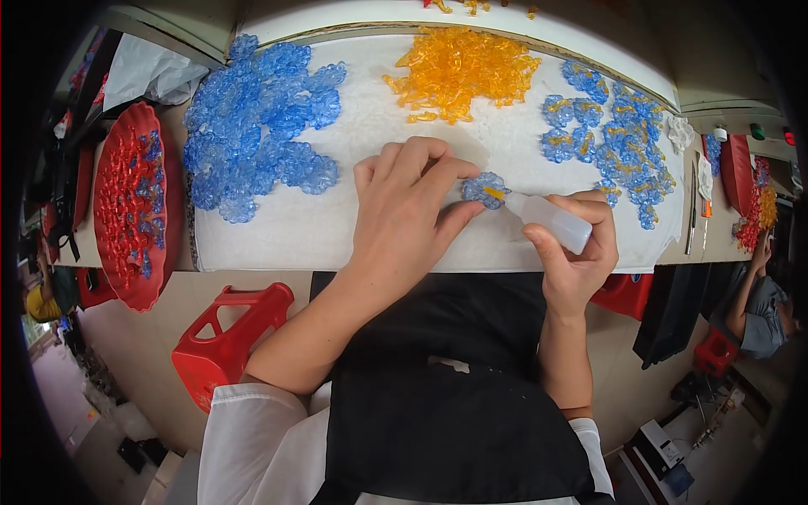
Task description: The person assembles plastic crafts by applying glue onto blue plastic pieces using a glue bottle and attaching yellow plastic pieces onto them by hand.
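My left hand [412,198] pinches the edge of a translucent blue flower-shaped piece [474,184] between thumb and forefinger, just over the white cloth. A small orange part [494,193] lies on that piece. In my right hand [581,244] is a white squeeze bottle [555,220], tilted so its narrow nozzle meets or nearly meets the blue piece beside the orange part. Loose blue pieces [261,126] are heaped at the left, and a pile of orange parts [463,71] lies at the far middle. Blue pieces bearing orange parts [631,135] are gathered at the right.
A red oval tray [109,252] with red and blue pieces stands at the left. A red stool [227,337] is below the table's front edge, and a black crate [669,316] sits at the right. Another person [757,303] works at the far right.
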Available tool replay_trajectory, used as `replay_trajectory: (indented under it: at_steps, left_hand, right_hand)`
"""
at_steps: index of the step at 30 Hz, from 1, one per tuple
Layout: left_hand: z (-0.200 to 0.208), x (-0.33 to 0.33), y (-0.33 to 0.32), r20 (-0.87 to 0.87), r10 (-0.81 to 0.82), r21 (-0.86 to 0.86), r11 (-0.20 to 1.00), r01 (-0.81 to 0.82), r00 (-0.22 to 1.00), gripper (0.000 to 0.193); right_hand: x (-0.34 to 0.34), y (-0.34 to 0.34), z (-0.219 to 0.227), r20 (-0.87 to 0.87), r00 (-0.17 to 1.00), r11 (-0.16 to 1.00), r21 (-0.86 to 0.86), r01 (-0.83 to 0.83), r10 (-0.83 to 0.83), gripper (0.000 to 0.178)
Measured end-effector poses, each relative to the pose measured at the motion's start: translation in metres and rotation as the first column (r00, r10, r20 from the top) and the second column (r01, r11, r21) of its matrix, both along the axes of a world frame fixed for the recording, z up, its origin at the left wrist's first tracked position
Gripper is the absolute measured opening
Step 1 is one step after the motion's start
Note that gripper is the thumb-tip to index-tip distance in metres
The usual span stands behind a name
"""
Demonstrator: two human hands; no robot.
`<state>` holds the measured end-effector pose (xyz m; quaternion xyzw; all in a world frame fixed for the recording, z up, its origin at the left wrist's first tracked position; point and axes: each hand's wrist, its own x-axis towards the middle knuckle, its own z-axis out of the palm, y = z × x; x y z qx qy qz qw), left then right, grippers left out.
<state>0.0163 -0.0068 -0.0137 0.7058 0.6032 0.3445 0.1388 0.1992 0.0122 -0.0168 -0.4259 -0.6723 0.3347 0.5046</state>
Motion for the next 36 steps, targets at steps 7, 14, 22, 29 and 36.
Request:
replay_trajectory:
  at_steps: [7, 14, 22, 29, 36]
  left_hand:
    - [-0.002, 0.001, 0.001, -0.006, 0.000, 0.002, 1.000, 0.000, 1.000, 0.034]
    - [0.005, -0.032, 0.025, 0.040, 0.116, 0.087, 0.989, -0.119, 0.992, 0.030]
    - [-0.004, -0.020, 0.047, -0.215, 0.070, 0.154, 0.987, -0.037, 0.974, 0.012]
    - [0.018, -0.023, 0.021, 0.104, -0.007, 0.103, 0.995, -0.004, 0.995, 0.014]
    - [0.032, 0.004, 0.007, 0.589, -0.141, 0.007, 0.985, 0.170, 0.795, 0.013]
  right_hand:
    - [0.002, 0.001, -0.002, 0.005, 1.000, 1.000, -0.011, -0.001, 0.001, 0.035]
    - [0.007, 0.013, -0.005, -0.406, 0.914, 0.984, -0.168, -0.052, -0.021, 0.032]
    - [0.026, 0.003, -0.017, -0.228, 0.963, 0.955, -0.288, 0.074, -0.144, 0.044]
    - [0.004, -0.001, 0.010, -0.268, 0.960, 0.925, -0.339, -0.169, 0.077, 0.032]
    - [-0.019, 0.004, 0.017, -0.355, 0.934, 0.890, -0.414, -0.192, 0.036, 0.023]
